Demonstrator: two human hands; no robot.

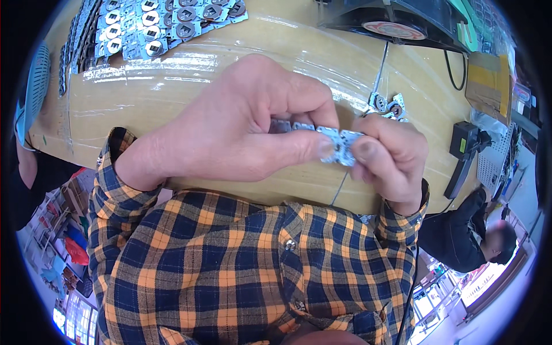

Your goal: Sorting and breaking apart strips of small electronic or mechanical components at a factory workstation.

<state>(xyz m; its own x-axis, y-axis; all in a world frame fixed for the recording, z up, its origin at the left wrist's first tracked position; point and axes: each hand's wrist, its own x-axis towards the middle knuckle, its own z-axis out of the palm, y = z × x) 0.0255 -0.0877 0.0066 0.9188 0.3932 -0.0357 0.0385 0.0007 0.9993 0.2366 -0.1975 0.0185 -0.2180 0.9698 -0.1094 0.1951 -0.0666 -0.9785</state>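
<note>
Above the table, close in front of my chest, both hands meet on a strip of small pale-blue circuit boards (329,138). My left hand (244,123) is closed round the strip's left part, its thumb pressed along the near side. Its curled fingers hide some of the boards. My right hand (394,152) pinches the strip's right end between thumb and bent forefinger. Whether that end board is still joined to the others I cannot tell. Just beyond my right hand, a few loose circuit boards with round metal parts (395,108) lie on the table (276,52).
Rows of circuit board panels (150,31) cover the far left. A black fan (397,29) stands at the far right, near a cardboard box (487,86) and a black device (462,141). A blue basket (39,83) is at the left edge. Another person (460,236) is at the right.
</note>
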